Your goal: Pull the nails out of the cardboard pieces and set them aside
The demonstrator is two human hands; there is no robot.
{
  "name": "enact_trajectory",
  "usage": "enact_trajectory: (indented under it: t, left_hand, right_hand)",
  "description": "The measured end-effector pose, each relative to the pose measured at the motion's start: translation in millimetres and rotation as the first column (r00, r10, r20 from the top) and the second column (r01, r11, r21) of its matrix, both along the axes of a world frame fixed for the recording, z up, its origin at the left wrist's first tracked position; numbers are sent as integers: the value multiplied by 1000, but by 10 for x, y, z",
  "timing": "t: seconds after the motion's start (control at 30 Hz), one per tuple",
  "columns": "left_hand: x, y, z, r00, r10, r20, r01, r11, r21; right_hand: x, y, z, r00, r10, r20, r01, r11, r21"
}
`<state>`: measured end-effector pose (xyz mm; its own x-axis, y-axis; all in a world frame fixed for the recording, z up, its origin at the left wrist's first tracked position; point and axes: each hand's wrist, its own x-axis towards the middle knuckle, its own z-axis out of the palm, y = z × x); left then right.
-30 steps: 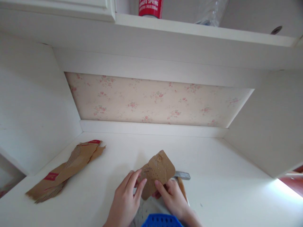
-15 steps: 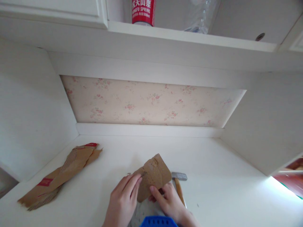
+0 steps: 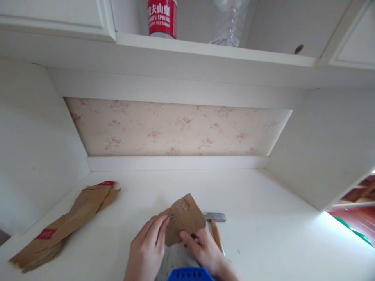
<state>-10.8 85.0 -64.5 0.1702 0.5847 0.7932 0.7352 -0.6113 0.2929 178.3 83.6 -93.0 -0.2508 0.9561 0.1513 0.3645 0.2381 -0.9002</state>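
Observation:
A piece of brown cardboard [image 3: 185, 218], dotted with small marks and torn near its top, is held tilted above the counter. My right hand [image 3: 205, 249] grips its lower right edge, thumb on top and fingers underneath. At the cardboard's left side, my left hand [image 3: 149, 244] is closed in a pinch on a thin, dark nail-like piece [image 3: 171, 217], whose tip shows against the cardboard. Just right of the cardboard lies a hammer [image 3: 216, 232] with a grey metal head and a wooden handle, partly hidden by my right hand.
A torn strip of brown cardboard [image 3: 66, 226] with red print lies on the white counter [image 3: 263, 242] at left. A blue perforated plastic item [image 3: 190, 274] shows at the bottom edge. Above, a shelf [image 3: 190, 48] holds a red-labelled bottle [image 3: 162, 18] and a clear plastic bottle [image 3: 230, 23].
The whole view has shifted, so the counter and shelf items sit further left. Both hands keep their hold at the cardboard, which looks tilted slightly differently.

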Motion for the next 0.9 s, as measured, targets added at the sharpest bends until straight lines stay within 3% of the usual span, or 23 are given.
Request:
enact_trajectory:
  t: [0.27,0.47,0.63,0.9]
  left_hand:
    - [-51,-11,-22,994,50,-97,-49,999,6]
    - [-83,-48,-73,969,42,-242,-14,993,114]
    - [-40,-38,-69,959,96,-266,-46,981,187]
    - [-33,-17,-115,962,68,-264,-32,990,137]
  right_hand:
    - [3,-13,20,1000,0,-7,0,1000,23]
    - [6,-11,27,998,55,7,-55,998,24]
    - [-3,-24,97,994,110,21,-111,993,28]
    - [-4,-23,35,990,139,8,-140,990,27]
